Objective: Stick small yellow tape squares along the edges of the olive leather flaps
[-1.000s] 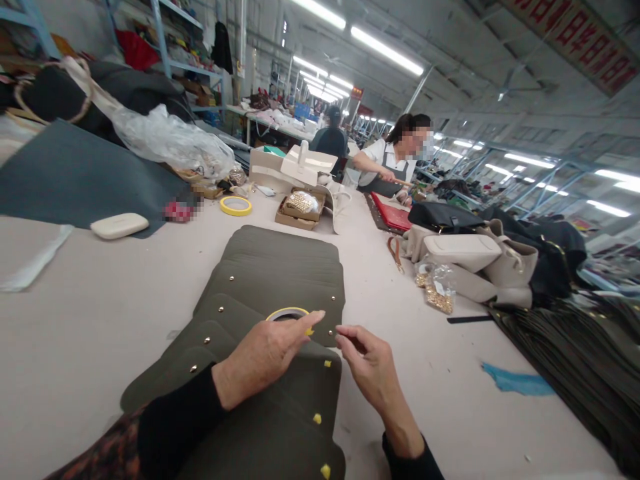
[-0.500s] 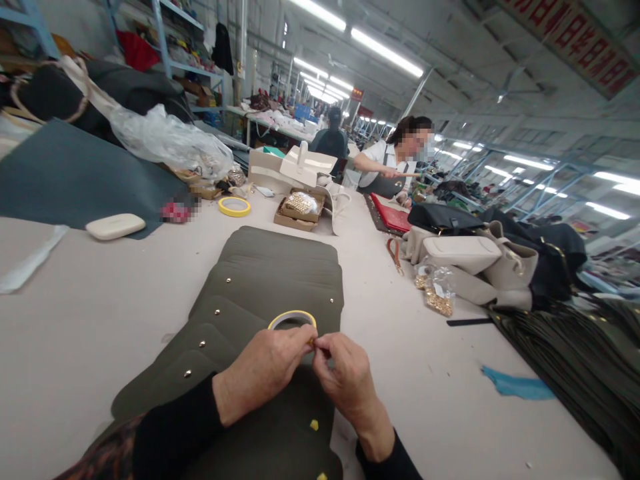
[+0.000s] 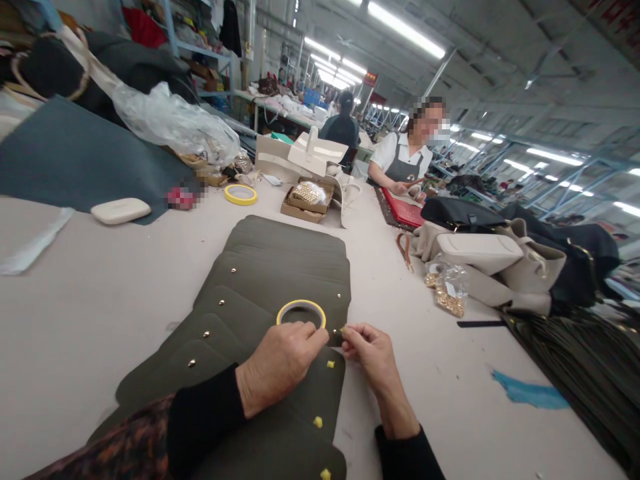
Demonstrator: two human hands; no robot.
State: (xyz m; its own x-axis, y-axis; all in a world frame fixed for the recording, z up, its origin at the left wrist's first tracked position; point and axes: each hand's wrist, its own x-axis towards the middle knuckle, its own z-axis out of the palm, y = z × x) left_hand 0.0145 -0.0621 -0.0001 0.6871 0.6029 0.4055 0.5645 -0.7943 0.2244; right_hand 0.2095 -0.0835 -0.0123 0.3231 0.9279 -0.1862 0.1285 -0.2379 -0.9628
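Note:
Olive-green panels [image 3: 285,250] lie overlapped down the middle of the table, with small metal studs [image 3: 221,303] along their left side and a few at the right. My left hand [image 3: 285,360] grips a yellow tape roll [image 3: 301,305] above the panels. To its right, my right hand [image 3: 367,347] pinches a small yellow tape piece [image 3: 343,331] between thumb and fingertips, beside a stud at the panels' right edge. Yellow bits [image 3: 318,422] stick to the lower panels near their right edge. The two hands are apart.
Another tape roll [image 3: 241,195] and a box of gold parts [image 3: 306,200] lie farther back. Cream and black bags [image 3: 480,250] and dark green pieces [image 3: 575,380] fill the right side. A person [image 3: 403,157] works across the table over a red item [image 3: 403,210].
My right hand has moved right, away from my left hand, with a yellow piece in its fingertips. Another yellow bit now shows on the panels. The view has shifted slightly.

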